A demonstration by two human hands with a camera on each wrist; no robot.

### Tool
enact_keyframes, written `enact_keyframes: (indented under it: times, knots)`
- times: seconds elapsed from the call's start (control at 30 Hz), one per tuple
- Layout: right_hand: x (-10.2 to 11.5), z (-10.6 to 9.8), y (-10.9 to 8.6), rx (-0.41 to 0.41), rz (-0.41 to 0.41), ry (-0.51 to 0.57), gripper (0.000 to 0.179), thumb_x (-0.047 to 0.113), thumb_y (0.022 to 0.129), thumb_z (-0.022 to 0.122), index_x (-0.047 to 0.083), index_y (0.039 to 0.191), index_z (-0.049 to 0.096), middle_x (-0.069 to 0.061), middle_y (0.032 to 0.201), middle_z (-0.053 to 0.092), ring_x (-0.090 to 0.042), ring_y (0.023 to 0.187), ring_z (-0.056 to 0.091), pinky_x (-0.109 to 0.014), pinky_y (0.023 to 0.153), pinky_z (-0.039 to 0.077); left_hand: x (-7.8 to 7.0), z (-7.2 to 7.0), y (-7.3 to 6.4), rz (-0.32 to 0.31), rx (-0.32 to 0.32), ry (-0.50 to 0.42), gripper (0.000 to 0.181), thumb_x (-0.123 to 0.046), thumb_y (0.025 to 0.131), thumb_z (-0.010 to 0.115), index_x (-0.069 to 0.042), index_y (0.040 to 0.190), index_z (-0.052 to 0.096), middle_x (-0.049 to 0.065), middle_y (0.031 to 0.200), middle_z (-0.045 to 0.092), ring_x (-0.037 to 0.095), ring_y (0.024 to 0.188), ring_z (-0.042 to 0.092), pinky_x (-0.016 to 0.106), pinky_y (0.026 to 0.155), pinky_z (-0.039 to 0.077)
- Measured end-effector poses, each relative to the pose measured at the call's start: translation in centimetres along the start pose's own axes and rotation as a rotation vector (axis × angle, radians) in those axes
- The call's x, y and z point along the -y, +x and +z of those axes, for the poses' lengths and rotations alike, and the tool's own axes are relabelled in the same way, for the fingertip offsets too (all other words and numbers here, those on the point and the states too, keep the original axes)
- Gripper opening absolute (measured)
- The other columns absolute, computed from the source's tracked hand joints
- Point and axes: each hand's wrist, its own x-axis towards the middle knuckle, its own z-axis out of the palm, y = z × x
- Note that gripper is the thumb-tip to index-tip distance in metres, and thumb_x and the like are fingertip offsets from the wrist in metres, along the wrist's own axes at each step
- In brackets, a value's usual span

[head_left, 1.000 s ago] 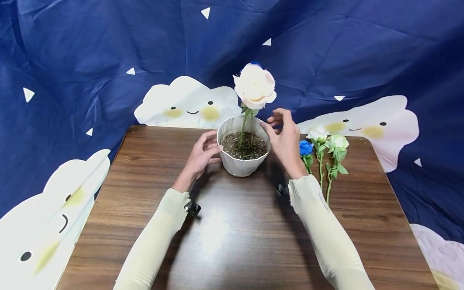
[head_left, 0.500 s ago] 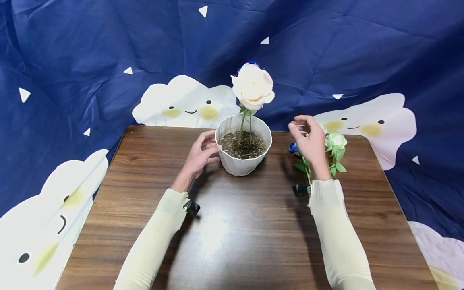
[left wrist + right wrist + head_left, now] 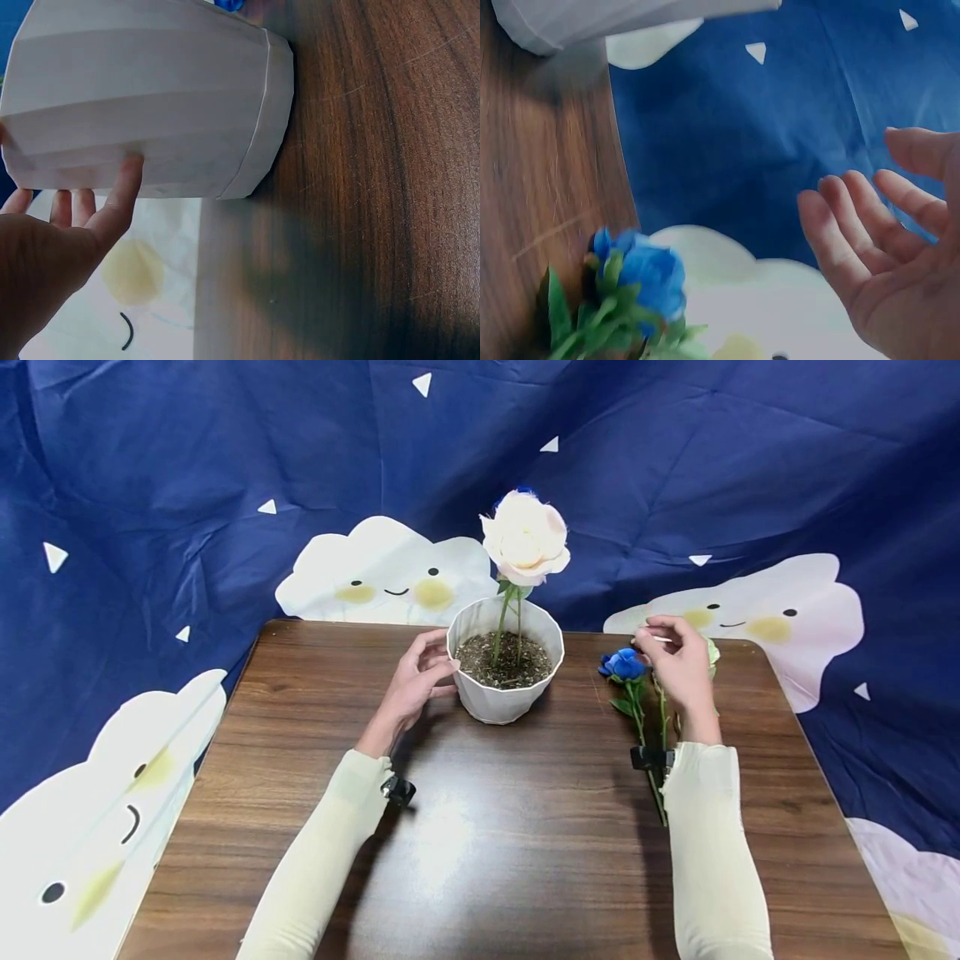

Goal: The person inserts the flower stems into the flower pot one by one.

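A white faceted flower pot filled with dark soil stands on the table. Upright in it is a large pale pink rose, with a bit of blue bloom showing behind. My left hand rests against the pot's left side; in the left wrist view its fingertips touch the pot wall. Above the flowers lying on the right, my right hand hovers with loosely bent fingers and nothing in them. Nearest it lies a blue rose. A pale green rose is mostly hidden behind that hand, and the white rose's head is covered.
The brown wooden table has its far edge just behind the pot. Beyond hangs a dark blue cloth printed with white clouds and triangles. Green leafy stems extend toward the front under my right wrist.
My right hand has moved right, away from the pot and rose, to above the loose roses. The blue rose has shifted slightly left. My left hand stays at the pot.
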Motion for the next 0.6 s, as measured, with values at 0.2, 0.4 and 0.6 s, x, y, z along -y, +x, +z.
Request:
enact_keyframes:
  times: [0.2, 0.4, 0.6]
  knots:
    - [-2.5, -2.5, -0.4, 0.011, 0.068, 0.036, 0.016, -0.004, 0.093, 0.066, -0.006, 0.109, 0.061, 0.002, 0.086, 0.068, -0.004, 0.072, 0.068, -0.020, 0.065, 0.062, -0.1, 0.0, 0.1, 0.007, 0.003, 0.002, 0.058, 0.003, 0.092, 0.062, -0.008, 0.147, 0.045, 0.027, 0.136, 0.044, 0.026, 0.109, 0.058, 0.063, 0.093, 0.055]
    - [-3.7, -4.0, -1.1, 0.034, 0.146, -0.006, 0.014, 0.002, 0.096, 0.066, 0.002, 0.110, 0.062, 0.005, 0.087, 0.067, -0.003, 0.074, 0.067, -0.022, 0.068, 0.062, -0.2, -0.1, 0.2, 0.012, 0.001, 0.006, 0.058, 0.002, 0.092, 0.063, -0.008, 0.147, 0.045, 0.029, 0.140, 0.044, 0.027, 0.113, 0.057, 0.067, 0.095, 0.052]
    - [-4.9, -4.8, -2.1, 0.051, 0.244, 0.058, 0.023, 0.004, 0.097, 0.066, -0.005, 0.115, 0.056, 0.005, 0.085, 0.070, -0.007, 0.072, 0.070, -0.025, 0.069, 0.063, 0.1, -0.2, 0.2, -0.001, 0.004, 0.014, 0.059, 0.001, 0.093, 0.063, -0.009, 0.148, 0.045, 0.026, 0.140, 0.046, 0.026, 0.114, 0.057, 0.061, 0.093, 0.056]
